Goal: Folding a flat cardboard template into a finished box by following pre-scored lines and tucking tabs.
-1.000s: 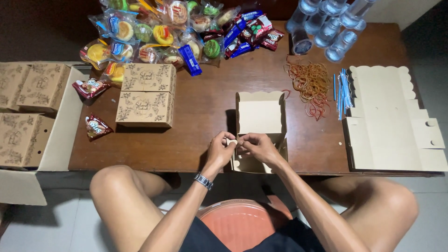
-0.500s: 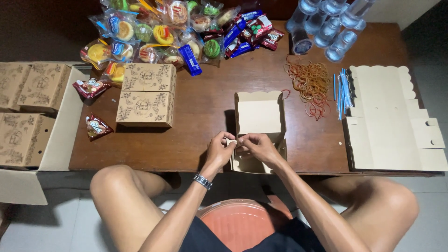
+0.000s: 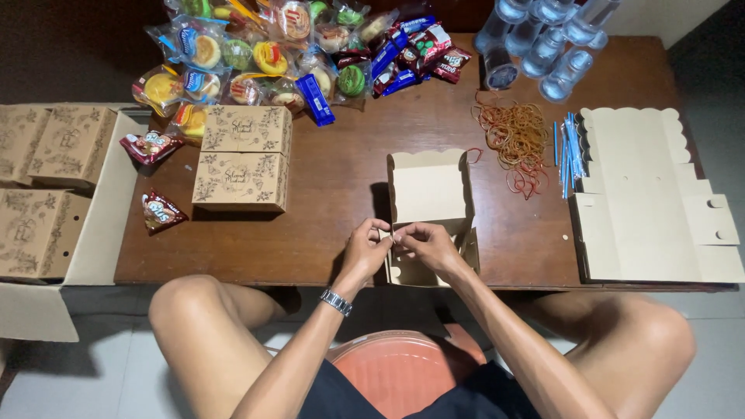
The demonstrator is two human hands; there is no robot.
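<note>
Head view: hands (image 3: pixel 400 244) on open box (image 3: pixel 429 194).

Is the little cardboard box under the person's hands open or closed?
Open: the cardboard box has its lid flat on the table, while left hand and right hand pinch its front edge.

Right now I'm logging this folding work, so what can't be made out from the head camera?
- Head view: near wall of the open plain cardboard box, hidden by the left hand and right hand.
- Clear plastic water cups, cut by the top edge.
- Brown patterned closed boxes, cut by the left edge.
</note>
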